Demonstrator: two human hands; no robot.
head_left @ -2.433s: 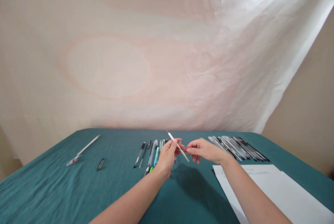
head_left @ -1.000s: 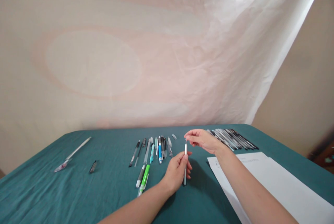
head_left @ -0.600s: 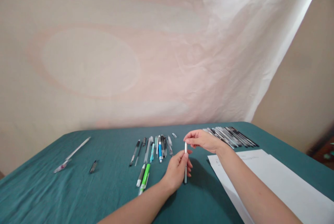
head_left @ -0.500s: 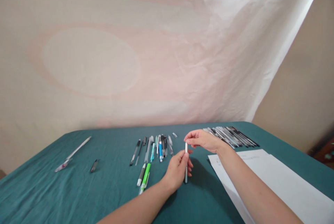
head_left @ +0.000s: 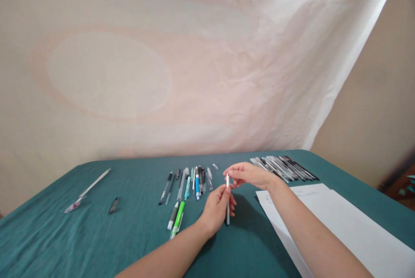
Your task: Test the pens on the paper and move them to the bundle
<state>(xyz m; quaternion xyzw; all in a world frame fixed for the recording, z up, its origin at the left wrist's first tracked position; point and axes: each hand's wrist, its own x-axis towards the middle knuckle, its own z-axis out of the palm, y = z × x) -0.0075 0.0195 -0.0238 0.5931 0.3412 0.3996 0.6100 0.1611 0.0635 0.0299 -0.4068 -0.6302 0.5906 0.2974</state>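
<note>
My left hand is closed round a slim white pen, held upright over the teal tablecloth. My right hand pinches the pen's top end between thumb and fingertips. Just left of my hands lies a row of several pens, with a green marker nearest to me. A second bundle of dark and clear pens lies behind my right wrist.
White paper sheets lie at the right under my right forearm. A long white pen and a small dark cap lie apart at the far left. A wrinkled pale sheet hangs behind the table.
The pen went from a slant between both hands to upright in my left hand. My right hand pushed down onto its top end, and both hands shifted slightly left.
</note>
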